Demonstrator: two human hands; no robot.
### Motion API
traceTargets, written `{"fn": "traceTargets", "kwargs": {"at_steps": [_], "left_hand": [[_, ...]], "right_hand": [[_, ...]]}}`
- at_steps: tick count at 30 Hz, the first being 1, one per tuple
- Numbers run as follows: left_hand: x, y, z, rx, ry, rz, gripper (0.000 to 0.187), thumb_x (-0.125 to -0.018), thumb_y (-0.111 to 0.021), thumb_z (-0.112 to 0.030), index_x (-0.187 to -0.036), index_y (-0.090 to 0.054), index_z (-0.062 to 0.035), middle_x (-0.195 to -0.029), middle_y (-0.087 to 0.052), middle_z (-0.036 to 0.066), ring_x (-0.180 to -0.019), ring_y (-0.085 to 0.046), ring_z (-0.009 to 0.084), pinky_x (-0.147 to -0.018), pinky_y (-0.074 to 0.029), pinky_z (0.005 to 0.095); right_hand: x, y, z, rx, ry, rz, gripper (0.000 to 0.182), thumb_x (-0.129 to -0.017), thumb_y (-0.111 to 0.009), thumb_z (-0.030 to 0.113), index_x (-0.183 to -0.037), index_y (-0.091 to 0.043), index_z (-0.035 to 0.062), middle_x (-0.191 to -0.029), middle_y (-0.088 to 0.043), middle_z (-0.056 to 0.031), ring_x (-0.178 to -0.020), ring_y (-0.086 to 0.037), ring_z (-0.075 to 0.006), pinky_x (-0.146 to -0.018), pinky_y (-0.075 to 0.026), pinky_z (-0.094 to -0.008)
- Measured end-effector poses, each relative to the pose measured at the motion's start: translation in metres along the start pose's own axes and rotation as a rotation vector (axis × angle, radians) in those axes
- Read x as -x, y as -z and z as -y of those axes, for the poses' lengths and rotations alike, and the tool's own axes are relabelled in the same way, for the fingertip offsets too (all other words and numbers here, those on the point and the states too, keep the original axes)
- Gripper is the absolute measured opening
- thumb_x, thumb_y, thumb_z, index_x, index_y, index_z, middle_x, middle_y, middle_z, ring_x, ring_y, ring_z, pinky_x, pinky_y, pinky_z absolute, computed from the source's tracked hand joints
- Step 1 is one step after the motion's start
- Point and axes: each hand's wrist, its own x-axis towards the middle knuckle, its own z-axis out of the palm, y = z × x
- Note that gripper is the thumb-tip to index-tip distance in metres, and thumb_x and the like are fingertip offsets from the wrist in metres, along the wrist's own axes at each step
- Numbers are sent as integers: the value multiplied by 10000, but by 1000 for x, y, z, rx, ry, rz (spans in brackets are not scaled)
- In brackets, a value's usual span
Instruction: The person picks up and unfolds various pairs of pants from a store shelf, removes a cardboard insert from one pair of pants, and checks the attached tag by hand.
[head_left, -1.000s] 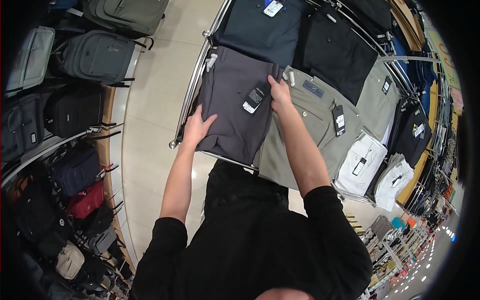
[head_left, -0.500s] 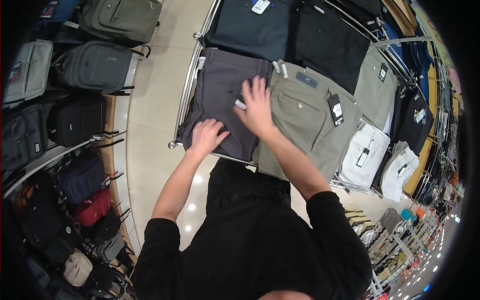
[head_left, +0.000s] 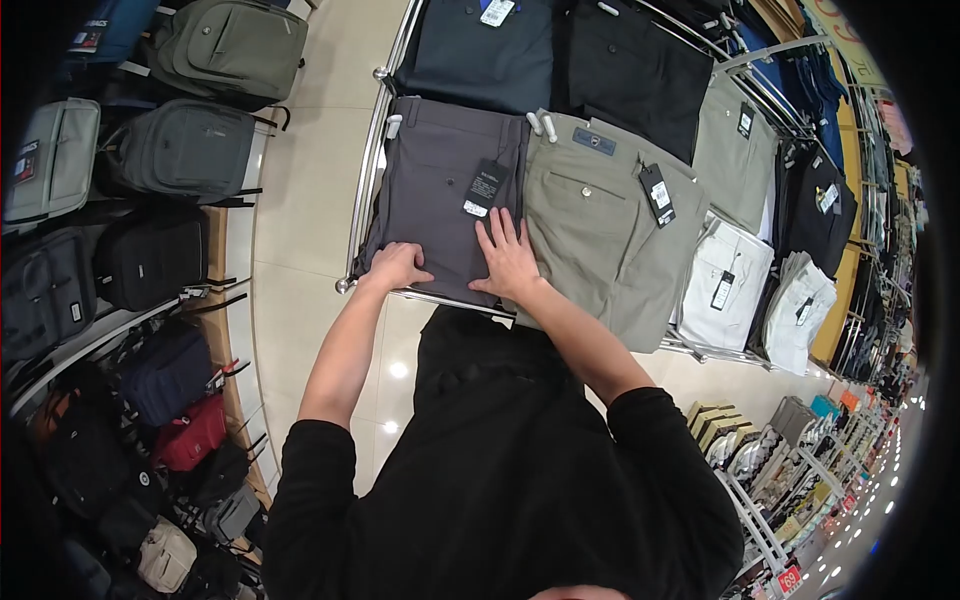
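Observation:
A folded pair of dark purple-grey trousers lies on the metal display rack, its black hang tag resting face up on the right side. At the near left corner of these trousers, my left hand has its fingers curled in and closed on the cloth. My right hand lies on the near right part, fingers spread, just below the tag. Right beside it are folded olive-grey trousers with a blue label and a black tag.
Dark navy trousers and black trousers lie in the row behind. White trousers are to the right. A chrome rail edges the rack. Shelves of backpacks line the left, across a tiled aisle.
My right hand has slid down toward me, off the tag, which now lies uncovered. My left hand has curled its fingers at the near corner. The dark trousers look smoother and flatter.

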Motion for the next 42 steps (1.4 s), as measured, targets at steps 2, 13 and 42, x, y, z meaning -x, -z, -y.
{"fn": "traceTargets", "kwargs": {"at_steps": [2,13,42], "left_hand": [[0,7,-2,70,19,19,361,-654,-749,-349,-844,-621,-70,-909,-639,108,-921,-590,282,-775,-458,411],[-68,34,-50,-147,-6,-650,664,-837,-573,-352,-1402,-291,-146,-1484,-147,153,-1382,-96,315,-1018,-235,608],[2,-36,-183,234,-591,-711,436,-830,-588,-241,-1197,-525,-13,-1304,-448,226,-1240,-396,359,-1026,-316,428]], "right_hand": [[3,-4,0,-14,25,-30,1047,-612,-704,582,-1405,-250,71,-1462,-149,-229,-1368,-111,-367,-1080,-150,-549],[-1,-6,0,-34,42,-43,1008,-628,-700,564,-1404,-267,89,-1465,-161,-216,-1368,-123,-363,-1070,-160,-569],[169,-17,-99,-261,-477,-630,553,-825,-593,293,-1281,-423,31,-1350,-374,-219,-1285,-303,-381,-1025,-254,-551]]}}
